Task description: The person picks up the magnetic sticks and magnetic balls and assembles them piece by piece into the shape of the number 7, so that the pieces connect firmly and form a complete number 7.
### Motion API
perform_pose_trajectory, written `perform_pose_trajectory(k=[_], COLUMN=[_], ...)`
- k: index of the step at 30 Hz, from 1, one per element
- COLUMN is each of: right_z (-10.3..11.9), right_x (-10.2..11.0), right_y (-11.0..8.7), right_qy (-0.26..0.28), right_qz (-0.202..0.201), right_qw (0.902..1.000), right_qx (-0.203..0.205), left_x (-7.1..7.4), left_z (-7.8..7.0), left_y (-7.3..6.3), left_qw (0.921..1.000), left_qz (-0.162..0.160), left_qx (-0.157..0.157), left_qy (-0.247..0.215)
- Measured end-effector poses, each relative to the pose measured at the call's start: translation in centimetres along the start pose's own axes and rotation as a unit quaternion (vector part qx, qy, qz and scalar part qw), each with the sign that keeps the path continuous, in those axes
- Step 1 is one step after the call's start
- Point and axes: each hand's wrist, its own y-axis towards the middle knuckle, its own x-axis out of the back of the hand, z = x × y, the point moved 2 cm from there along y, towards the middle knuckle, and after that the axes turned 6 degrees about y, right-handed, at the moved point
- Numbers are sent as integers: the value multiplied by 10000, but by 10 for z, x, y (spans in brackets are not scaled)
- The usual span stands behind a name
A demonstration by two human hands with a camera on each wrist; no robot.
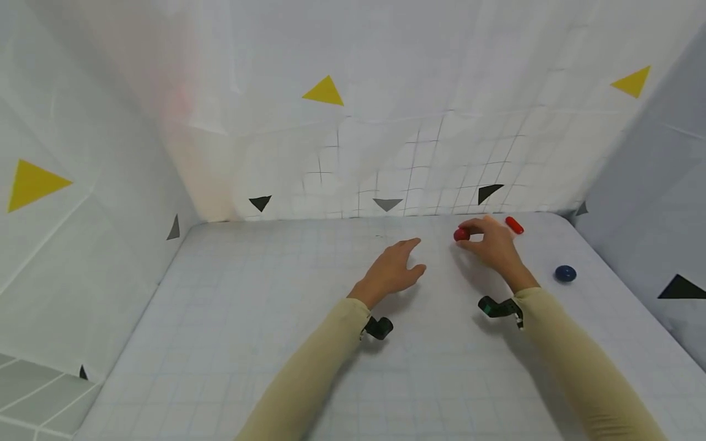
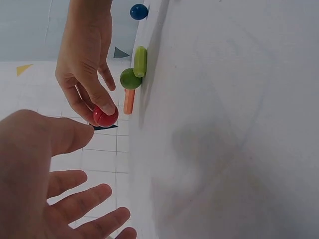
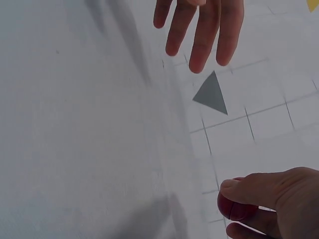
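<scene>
My right hand (image 1: pixel 491 245) pinches a small red ball (image 1: pixel 461 234) between thumb and fingertips, above the far right part of the table. A seam line shows across the ball (image 3: pixel 233 203) in the right wrist view. To its left my left hand (image 1: pixel 390 269) reaches forward with thumb and fingers spread, holding nothing. In the left wrist view, the left thumb (image 2: pixel 72 135) points toward the red ball (image 2: pixel 105 116), and the other fingers are loosely extended below.
A red rod (image 1: pixel 514 225) lies just beyond my right hand and a dark blue ball (image 1: pixel 565 273) to its right. The left wrist view also shows a green ball (image 2: pixel 130 79) and a yellow-green cylinder (image 2: pixel 140 60), both hidden in the head view. White sheeting (image 1: pixel 364 141) walls the table (image 1: pixel 248 306).
</scene>
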Motion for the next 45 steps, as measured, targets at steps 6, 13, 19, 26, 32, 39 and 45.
perform_pose_trajectory(k=[6, 13, 19, 26, 32, 39, 45], right_z=[11, 32, 50, 63, 73, 83, 96], right_x=[-6, -15, -22, -28, -38, -51, -62], right_y=[-7, -13, -18, -21, -20, -20, -20], right_qy=[311, 424, 583, 761, 921, 1118, 1256], right_qz=[83, -46, 10, 132, 125, 210, 333], right_qw=[9995, 9987, 9979, 9963, 9941, 9912, 9892], right_qx=[37, 276, 295, 367, 554, 672, 680], left_x=[0, 3, 7, 13, 20, 28, 36], left_z=[5, 10, 15, 19, 24, 35, 48], left_y=[-3, -7, -13, -22, -28, -36, -43], left_qw=[9999, 9996, 9992, 9987, 9985, 9982, 9976], left_qz=[-37, -166, -351, -473, -498, -583, -666], left_qx=[116, 176, 101, 65, 144, 97, 149], left_qy=[-75, -158, -144, -175, -178, -60, -72])
